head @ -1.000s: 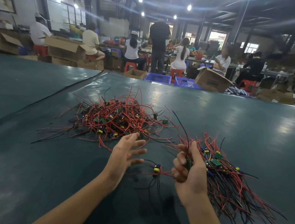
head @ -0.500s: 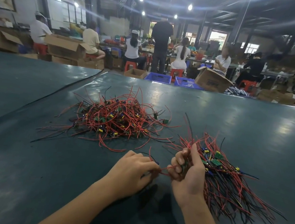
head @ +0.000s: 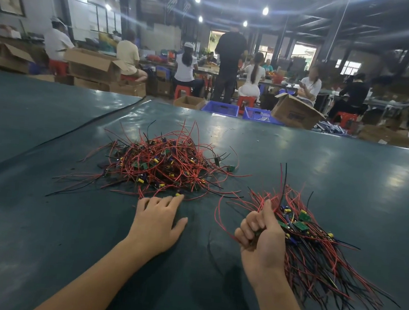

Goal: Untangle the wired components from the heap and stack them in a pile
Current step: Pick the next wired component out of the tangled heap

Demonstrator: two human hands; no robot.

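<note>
A tangled heap of red and black wired components with small green boards lies on the dark green table, ahead of my left hand. My left hand stretches flat toward the heap's near edge, its fingertips touching a small yellow part there. A sorted pile of the same components lies at the right, wires fanned toward me. My right hand is curled round a bunch of wired components at the pile's left edge, with red wires looping out beside its fingers.
A seam runs across the table cover at the left. Beyond the far table edge stand cardboard boxes, blue crates and red stools, with several seated people and one standing person at other benches.
My left hand let go near my right hand and reached forward to the heap's near edge. My right hand kept its grip, and the component that hung between the hands is now gathered in.
</note>
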